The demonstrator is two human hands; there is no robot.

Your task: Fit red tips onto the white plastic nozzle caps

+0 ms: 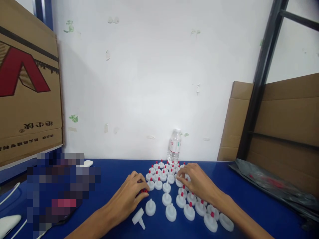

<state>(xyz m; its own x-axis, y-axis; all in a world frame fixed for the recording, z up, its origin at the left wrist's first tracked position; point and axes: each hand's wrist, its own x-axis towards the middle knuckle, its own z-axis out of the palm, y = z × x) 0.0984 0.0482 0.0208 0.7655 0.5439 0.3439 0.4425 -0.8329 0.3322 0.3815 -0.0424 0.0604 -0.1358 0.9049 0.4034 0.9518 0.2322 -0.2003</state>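
Observation:
Several white plastic nozzle caps [166, 199], many with small red tips, stand in rows on the blue table [112, 179]. My left hand [129, 196] rests at the left of the group, fingers curled around small red tips [144, 191]. My right hand [196, 181] lies over the caps on the right, its fingertips pinching a white cap [178, 182]. One white cap [139, 218] lies tipped on its side near my left wrist. A few caps nearest me, such as the cap [150, 207], carry no red tip.
A clear water bottle [174, 146] stands against the white wall behind the caps. Cardboard boxes rise at the left [27, 86] and right [286, 122]. A dark plastic bag [274, 182] lies at the right. White items and a cable [10, 224] sit at the far left.

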